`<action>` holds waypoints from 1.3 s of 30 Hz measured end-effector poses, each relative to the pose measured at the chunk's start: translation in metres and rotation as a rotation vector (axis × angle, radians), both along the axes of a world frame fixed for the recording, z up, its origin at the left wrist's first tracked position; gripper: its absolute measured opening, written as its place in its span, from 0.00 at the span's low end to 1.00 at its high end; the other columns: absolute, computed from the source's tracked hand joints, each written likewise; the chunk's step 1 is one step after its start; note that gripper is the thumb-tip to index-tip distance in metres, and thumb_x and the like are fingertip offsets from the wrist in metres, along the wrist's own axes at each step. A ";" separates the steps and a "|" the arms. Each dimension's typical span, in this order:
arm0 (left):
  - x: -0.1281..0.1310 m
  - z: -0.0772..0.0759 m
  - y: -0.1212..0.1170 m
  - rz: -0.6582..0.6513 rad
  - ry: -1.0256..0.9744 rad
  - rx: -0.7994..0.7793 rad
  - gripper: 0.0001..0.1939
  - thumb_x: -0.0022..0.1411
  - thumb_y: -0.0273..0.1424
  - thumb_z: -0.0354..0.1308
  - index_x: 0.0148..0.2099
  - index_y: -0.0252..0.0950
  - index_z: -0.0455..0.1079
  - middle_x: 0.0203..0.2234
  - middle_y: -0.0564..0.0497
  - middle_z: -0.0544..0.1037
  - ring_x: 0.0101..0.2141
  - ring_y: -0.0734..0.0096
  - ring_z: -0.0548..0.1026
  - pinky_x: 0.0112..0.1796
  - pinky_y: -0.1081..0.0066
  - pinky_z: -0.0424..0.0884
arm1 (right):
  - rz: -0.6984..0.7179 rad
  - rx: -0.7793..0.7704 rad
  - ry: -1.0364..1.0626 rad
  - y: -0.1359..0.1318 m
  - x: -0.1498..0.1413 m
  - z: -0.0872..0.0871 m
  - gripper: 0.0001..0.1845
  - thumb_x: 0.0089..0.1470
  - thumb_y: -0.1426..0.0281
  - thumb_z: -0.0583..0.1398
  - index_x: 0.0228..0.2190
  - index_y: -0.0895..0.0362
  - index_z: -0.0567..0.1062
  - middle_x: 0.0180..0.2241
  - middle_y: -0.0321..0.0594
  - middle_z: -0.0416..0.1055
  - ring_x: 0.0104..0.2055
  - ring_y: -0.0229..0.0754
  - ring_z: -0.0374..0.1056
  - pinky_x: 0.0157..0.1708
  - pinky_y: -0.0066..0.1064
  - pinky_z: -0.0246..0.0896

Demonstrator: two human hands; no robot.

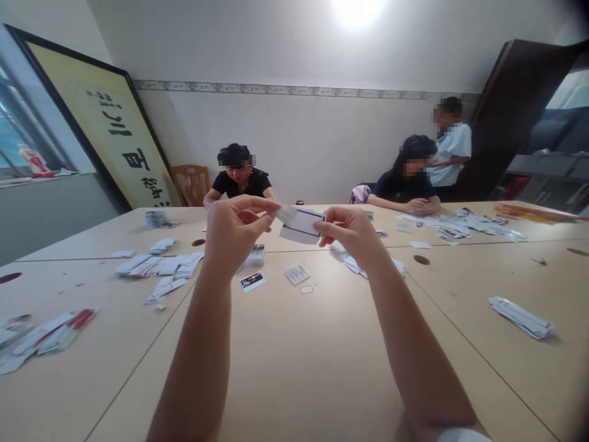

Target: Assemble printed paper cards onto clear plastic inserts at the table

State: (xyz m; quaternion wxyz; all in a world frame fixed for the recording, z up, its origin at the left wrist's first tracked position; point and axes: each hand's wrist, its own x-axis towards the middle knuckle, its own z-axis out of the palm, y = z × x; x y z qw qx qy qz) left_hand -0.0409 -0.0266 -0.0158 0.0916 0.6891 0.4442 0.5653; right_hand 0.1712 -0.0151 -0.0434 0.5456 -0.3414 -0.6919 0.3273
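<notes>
Raised above the table, my right hand (348, 233) pinches the right end of a white card (300, 227) with a black line along its edge. A second white layer shows beneath that card. My left hand (242, 222) is closed in a pinch on a blurred, translucent piece of plastic film (287, 213) that overlaps the card's left end. Whether the film is attached to the card I cannot tell. Below my hands lie a dark printed card (253, 281), a small stack of pale cards (297, 275) and a small red-bordered label (307, 290).
White card piles lie left (159, 266) and behind my right forearm. A bundle of white strips (521, 317) is at right, red-and-white packets (55, 334) at far left. Two people sit across the table (294, 368); another person stands behind at right.
</notes>
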 end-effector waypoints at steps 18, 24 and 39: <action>-0.015 0.001 0.006 -0.002 -0.135 0.011 0.07 0.50 0.30 0.66 0.34 0.39 0.81 0.21 0.52 0.79 0.20 0.75 0.74 0.25 0.74 0.72 | 0.114 -0.047 0.005 0.009 0.010 -0.003 0.13 0.49 0.63 0.67 0.23 0.57 0.71 0.18 0.30 0.67 0.22 0.35 0.70 0.25 0.26 0.63; -0.009 0.008 -0.001 0.019 -0.364 0.182 0.09 0.46 0.22 0.65 0.32 0.35 0.81 0.19 0.55 0.78 0.18 0.80 0.72 0.22 0.79 0.71 | 0.058 -0.057 -0.029 0.008 0.033 0.004 0.15 0.49 0.61 0.67 0.22 0.57 0.71 0.19 0.32 0.69 0.23 0.34 0.69 0.27 0.26 0.65; -0.007 0.003 0.007 0.003 0.010 -0.106 0.10 0.54 0.29 0.65 0.40 0.34 0.80 0.22 0.52 0.80 0.24 0.72 0.76 0.31 0.69 0.72 | -0.615 -0.637 -0.468 0.096 0.138 -0.083 0.10 0.47 0.80 0.64 0.19 0.62 0.71 0.17 0.42 0.71 0.18 0.36 0.66 0.18 0.27 0.53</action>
